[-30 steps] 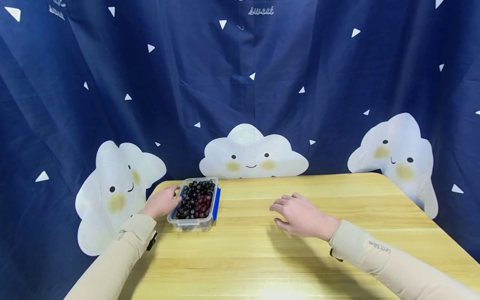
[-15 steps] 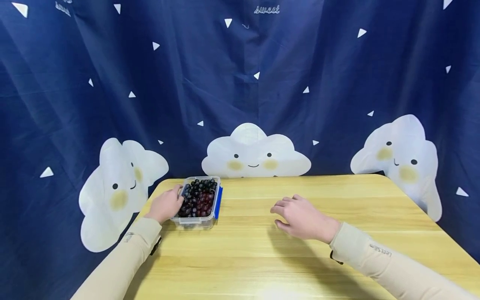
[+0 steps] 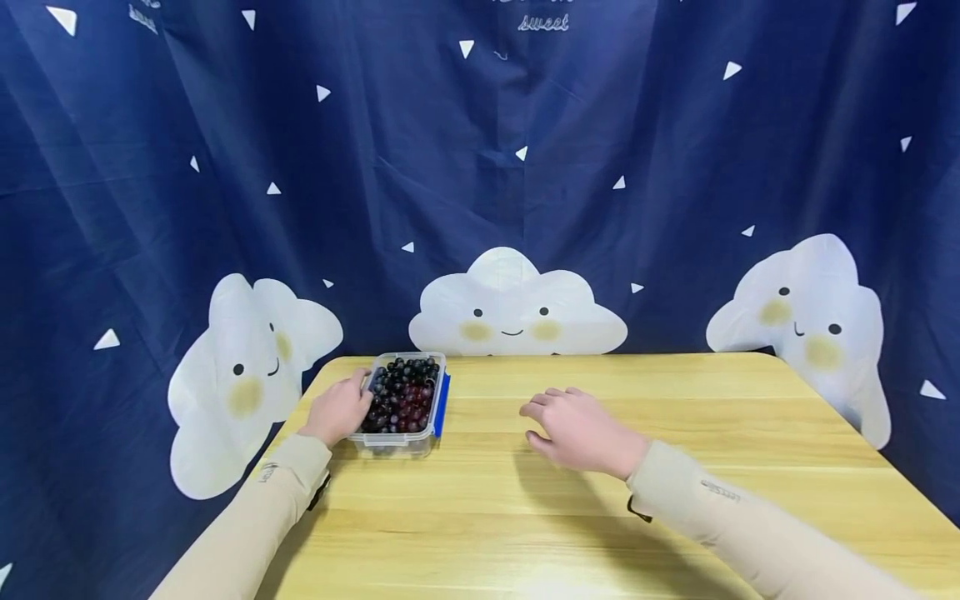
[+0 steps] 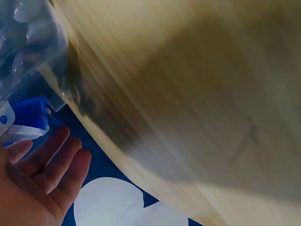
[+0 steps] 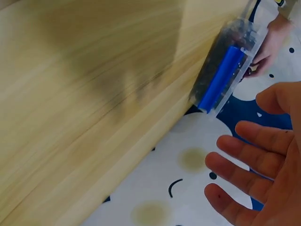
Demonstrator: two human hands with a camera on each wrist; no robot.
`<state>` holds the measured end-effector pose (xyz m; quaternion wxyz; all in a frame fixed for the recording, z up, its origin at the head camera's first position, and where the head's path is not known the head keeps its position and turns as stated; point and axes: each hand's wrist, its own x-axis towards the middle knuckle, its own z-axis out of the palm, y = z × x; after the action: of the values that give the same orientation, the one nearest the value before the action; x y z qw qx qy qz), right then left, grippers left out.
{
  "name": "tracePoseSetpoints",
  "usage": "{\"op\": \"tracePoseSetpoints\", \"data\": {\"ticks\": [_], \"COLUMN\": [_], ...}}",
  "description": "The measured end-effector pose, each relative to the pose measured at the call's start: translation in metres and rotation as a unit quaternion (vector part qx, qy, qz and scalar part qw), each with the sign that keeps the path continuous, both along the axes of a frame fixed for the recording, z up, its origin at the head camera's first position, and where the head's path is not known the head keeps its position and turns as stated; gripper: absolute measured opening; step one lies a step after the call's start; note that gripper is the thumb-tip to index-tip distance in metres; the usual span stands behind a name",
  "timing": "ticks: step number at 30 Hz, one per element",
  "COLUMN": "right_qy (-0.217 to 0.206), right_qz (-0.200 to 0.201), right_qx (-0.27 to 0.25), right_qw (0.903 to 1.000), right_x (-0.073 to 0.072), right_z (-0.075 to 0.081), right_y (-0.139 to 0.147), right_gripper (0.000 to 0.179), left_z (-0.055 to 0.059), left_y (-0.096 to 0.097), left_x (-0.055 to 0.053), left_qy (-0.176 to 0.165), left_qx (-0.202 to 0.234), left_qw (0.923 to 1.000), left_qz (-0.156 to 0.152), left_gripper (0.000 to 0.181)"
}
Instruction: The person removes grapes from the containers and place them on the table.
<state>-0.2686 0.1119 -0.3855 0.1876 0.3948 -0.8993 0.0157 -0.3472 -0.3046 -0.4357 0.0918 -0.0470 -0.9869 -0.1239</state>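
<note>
A clear plastic food container (image 3: 393,446) with a blue side latch (image 3: 442,407) stands near the table's far left corner, its lid off. Dark grapes (image 3: 401,396) fill it, black ones towards the back and left, reddish ones to the right. Beside its left rim is my left hand (image 3: 340,410), fingertips at the edge. In the left wrist view, this hand's loosely straight fingers (image 4: 70,174) lie by another blue latch (image 4: 30,113); whether they touch it I cannot tell. My right hand (image 3: 577,429) hovers above the table, right of the container, fingers spread and relaxed, holding nothing.
The light wooden table (image 3: 480,517) has rounded far corners. Right behind it hangs a dark blue curtain (image 3: 450,200) with white triangles and smiling clouds (image 3: 517,321). Light-coloured sleeves cover both forearms.
My left hand has moved a little right, up against the container's rim. My right hand has drifted left, nearer the container. The camera view has shifted slightly; the container stays in place.
</note>
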Motion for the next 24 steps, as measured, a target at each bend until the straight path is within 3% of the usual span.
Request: {"op": "tracePoseSetpoints", "data": {"ticks": [14, 24], "right_qy": [-0.098, -0.146], "right_qz": [-0.083, -0.097], "right_qx": [-0.048, -0.073], "right_qw": [0.9906, 0.9818], "right_x": [-0.038, -0.066], "right_z": [-0.006, -0.016], "right_y": [-0.061, -0.096], "right_gripper": [0.050, 0.061], "left_z": [-0.002, 0.000], "left_y": [0.001, 0.001], "left_x": [-0.001, 0.000], "left_qy": [0.000, -0.007], "left_qx": [0.001, -0.006], "left_qw": [0.9999, 0.9998], "left_qz": [0.011, 0.017], "left_gripper": [0.050, 0.050]}}
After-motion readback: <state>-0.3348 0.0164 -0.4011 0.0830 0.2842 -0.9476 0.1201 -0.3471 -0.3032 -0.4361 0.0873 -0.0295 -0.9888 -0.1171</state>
